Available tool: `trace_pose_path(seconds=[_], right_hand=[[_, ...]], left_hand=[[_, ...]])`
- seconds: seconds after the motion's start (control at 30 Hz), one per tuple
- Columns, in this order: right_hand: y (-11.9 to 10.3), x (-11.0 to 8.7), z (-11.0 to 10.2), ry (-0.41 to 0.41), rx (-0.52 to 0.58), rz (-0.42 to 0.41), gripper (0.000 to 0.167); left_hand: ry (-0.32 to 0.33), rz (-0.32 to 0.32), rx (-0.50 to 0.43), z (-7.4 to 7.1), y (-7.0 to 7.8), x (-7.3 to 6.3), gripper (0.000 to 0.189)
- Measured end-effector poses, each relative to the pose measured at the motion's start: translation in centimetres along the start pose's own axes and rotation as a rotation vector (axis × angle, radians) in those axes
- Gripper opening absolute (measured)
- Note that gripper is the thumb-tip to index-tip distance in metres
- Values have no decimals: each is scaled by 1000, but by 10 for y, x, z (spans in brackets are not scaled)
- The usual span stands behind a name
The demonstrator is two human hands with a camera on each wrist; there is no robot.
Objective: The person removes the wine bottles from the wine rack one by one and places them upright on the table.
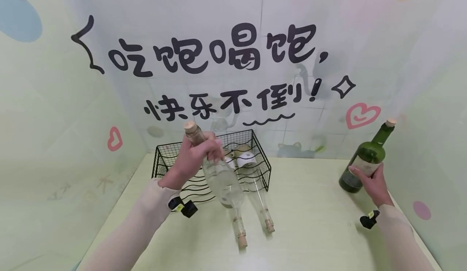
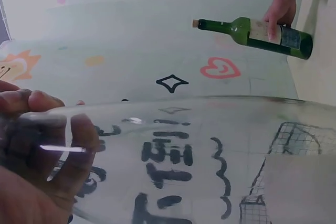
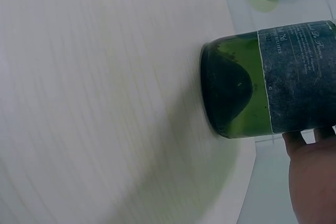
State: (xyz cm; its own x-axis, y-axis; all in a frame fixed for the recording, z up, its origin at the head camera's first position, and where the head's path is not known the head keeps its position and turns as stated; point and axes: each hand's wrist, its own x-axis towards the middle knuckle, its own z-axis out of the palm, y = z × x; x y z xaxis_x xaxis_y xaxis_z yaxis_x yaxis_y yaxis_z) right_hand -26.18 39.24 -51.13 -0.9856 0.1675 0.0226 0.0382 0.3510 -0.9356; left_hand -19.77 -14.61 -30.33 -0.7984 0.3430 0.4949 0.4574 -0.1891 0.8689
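My left hand (image 1: pixel 197 153) grips a clear glass bottle (image 1: pixel 220 182) by its neck, its cork (image 1: pixel 190 127) pointing up, in front of a black wire bottle rack (image 1: pixel 269 169). Through the glass in the left wrist view, the fingers (image 2: pixel 83 135) curl around the neck. Two corked clear bottles lie in the rack, their necks toward me; one is the right-hand clear bottle (image 1: pixel 257 186). At the table's right side, my right hand (image 1: pixel 375 186) grips a corked green wine bottle (image 1: pixel 372 151) around its labelled body. Whether its base touches the table, I cannot tell.
The pale wooden table (image 1: pixel 303 222) spans the space between printed fabric walls on the left, back and right. Dark lettering (image 1: pixel 233 101) covers the back wall. The corked necks of the lying bottles reach past the rack's front over the table.
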Motion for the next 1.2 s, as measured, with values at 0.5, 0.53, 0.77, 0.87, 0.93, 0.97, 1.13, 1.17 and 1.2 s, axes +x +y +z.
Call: trace_pose_path(seconds=[0.5, 0.53, 0.77, 0.87, 0.93, 0.97, 1.13, 1.17, 1.2], right_hand=[[-11, -2, -4, -40, -135, -25, 84], [-12, -3, -5, -41, -143, -21, 86], [-17, -16, -13, -11, -214, -2, 105], [-18, -21, -16, 32, -222, -22, 108], [-20, -25, -18, 69, -217, -50, 108], [-22, -27, -18, 86, -211, -66, 108], [-34, -38, -15, 144, -193, -124, 107], [-37, -40, -14, 151, -191, -136, 107], [-40, -42, -12, 157, -189, -150, 106]], left_hand=[[128, 43, -224, -13, 0, 15, 39], [135, 43, -234, -13, 0, 16, 39], [169, 31, -282, -14, 0, 18, 41], [175, 18, -302, -14, -2, 18, 41], [177, 11, -313, -13, -4, 18, 41], [176, 10, -315, -13, -5, 18, 41], [185, 9, -316, -11, -7, 17, 41], [191, 8, -314, -10, -7, 17, 42], [194, 8, -311, -10, -7, 17, 42]])
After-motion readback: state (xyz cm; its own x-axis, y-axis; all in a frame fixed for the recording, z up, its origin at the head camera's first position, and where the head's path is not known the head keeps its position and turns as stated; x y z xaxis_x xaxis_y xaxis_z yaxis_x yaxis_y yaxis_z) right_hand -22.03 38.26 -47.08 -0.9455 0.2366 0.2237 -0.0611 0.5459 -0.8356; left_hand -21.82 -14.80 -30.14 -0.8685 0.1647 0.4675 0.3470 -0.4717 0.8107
